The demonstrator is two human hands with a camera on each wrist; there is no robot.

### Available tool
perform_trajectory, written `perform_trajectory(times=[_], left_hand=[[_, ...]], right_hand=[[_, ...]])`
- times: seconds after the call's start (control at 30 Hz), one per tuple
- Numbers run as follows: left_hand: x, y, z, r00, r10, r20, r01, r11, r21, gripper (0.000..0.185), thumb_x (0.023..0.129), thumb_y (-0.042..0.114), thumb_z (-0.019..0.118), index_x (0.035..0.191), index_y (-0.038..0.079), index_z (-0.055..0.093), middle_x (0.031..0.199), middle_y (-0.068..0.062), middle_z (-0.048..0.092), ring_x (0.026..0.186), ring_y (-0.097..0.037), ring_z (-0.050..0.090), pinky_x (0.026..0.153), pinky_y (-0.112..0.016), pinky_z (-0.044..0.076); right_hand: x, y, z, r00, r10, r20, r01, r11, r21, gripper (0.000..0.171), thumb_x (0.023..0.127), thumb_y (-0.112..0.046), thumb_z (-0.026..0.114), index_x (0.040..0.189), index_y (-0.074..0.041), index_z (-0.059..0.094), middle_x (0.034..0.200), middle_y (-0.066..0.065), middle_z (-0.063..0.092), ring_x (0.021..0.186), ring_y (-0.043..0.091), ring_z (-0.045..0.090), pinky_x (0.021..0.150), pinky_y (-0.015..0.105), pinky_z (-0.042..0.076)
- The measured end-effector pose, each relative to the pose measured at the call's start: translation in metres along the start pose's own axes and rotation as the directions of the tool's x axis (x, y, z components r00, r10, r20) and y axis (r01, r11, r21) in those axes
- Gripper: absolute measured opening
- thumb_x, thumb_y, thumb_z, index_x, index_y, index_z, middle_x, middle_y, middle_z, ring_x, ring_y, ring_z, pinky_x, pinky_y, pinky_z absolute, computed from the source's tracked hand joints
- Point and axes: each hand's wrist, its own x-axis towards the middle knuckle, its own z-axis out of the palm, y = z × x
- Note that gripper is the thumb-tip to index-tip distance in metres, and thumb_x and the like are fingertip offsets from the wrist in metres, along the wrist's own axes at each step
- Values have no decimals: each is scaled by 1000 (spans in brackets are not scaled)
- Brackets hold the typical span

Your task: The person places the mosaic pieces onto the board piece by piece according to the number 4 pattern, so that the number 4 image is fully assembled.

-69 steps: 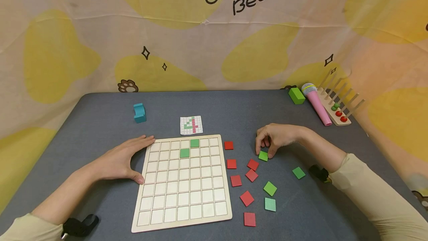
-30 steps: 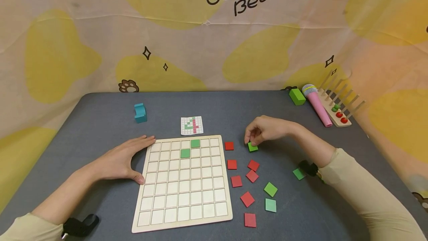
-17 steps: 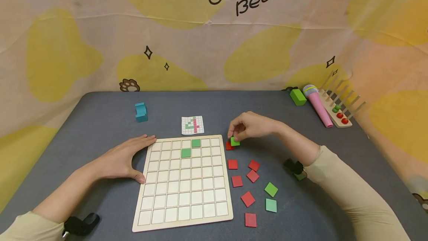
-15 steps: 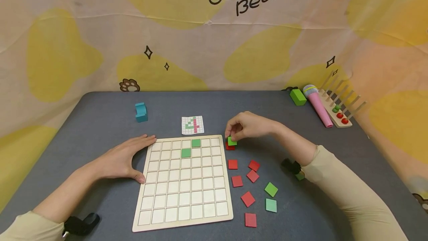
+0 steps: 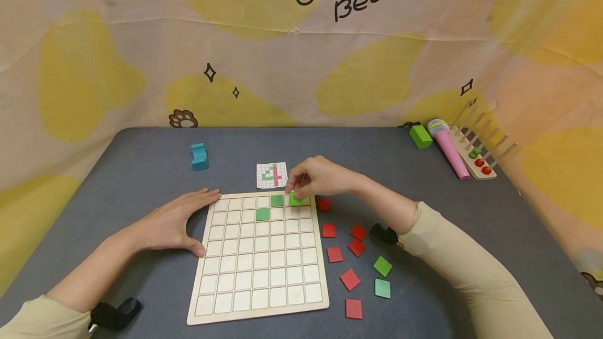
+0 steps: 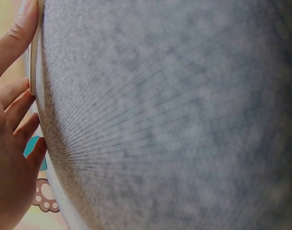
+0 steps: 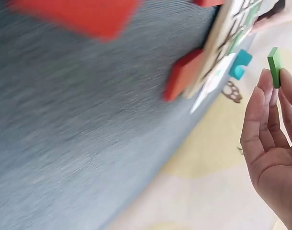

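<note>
Green tile (image 5: 294,201), pinched in your right grip (image 5: 314,177), hangs near the board's (image 5: 260,260) far edge; your left grip (image 5: 166,225), fingers spread, touches the left edge.

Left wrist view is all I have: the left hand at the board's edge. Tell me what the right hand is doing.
Observer: The right hand is pinching a bright green tile.
Operator: Now report what sits in the grid.
Observer: On the board, one darker green tile is in the top row and a second green tile is in the row below, one column to its left in the head view.
Operator: Describe what lies just beyond the board's far edge.
Observer: A small card, printed with a green and red pattern on a grid.
</note>
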Motion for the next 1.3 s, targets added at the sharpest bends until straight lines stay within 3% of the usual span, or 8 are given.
perform_trajectory(times=[0.4,0.63,0.83,1.1,1.3], left_hand=[[0,2,-4,1000,22,-9,-22,1000,-7,122,56,74,79,151,9,39,156,-14,43,145,-46,34,109,-66,34],[1,2,-3,999,33,-19,-33,999,-10,121,56,73,79,151,9,40,155,-16,43,144,-47,34,108,-67,34],[1,1,-2,1000,15,-6,-15,1000,-10,123,55,76,77,152,11,39,157,-13,42,146,-45,33,109,-65,34],[0,1,-1,1000,15,-2,-15,1000,-17,123,56,75,78,152,10,39,157,-14,42,146,-45,33,109,-65,34],[-1,2,-1,1000,12,-1,-12,1000,-21,123,55,76,77,152,10,39,157,-14,41,146,-45,33,110,-65,33]], right_hand=[[33,-36,0,996,-75,-40,77,996,50,12,88,-13,70,96,-21,75,87,-5,72,81,11,67,76,23,54],[51,-51,11,997,-75,3,75,995,61,10,88,-12,72,96,-17,75,88,-3,73,81,11,68,73,20,53],[63,-57,28,997,-49,56,44,996,73,10,87,-7,71,95,-12,75,83,0,73,78,18,70,67,17,51],[69,-64,47,992,-12,125,10,1000,20,13,82,-1,72,89,-11,76,76,-2,72,74,21,72,60,15,45],[73,-65,55,989,-9,151,21,996,-81,12,79,-3,75,88,-11,76,78,-1,73,68,2,62,63,12,47]])
